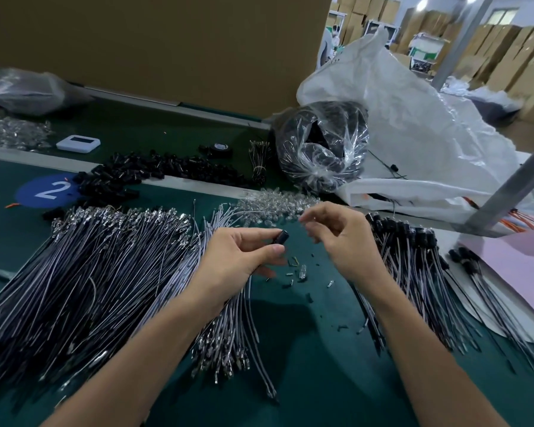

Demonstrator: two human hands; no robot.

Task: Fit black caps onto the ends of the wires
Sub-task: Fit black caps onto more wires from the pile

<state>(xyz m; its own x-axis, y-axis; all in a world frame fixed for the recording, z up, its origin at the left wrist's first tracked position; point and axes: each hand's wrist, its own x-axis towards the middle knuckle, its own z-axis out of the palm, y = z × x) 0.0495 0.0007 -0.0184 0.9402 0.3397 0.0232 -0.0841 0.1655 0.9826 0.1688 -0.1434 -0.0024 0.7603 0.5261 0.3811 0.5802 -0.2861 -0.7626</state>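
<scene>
The left hand [241,257] pinches a black cap [282,237] in the middle, just beside the right hand [339,241]. Its fingers curl (holding something? I cannot tell). Wires [90,272] lie on the left.

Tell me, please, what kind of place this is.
Most likely a factory assembly station. Big heaps of cut wires and a pile of black caps lie on a green bench with a blue number sticker, and stacked cardboard boxes fill the hall behind.
</scene>
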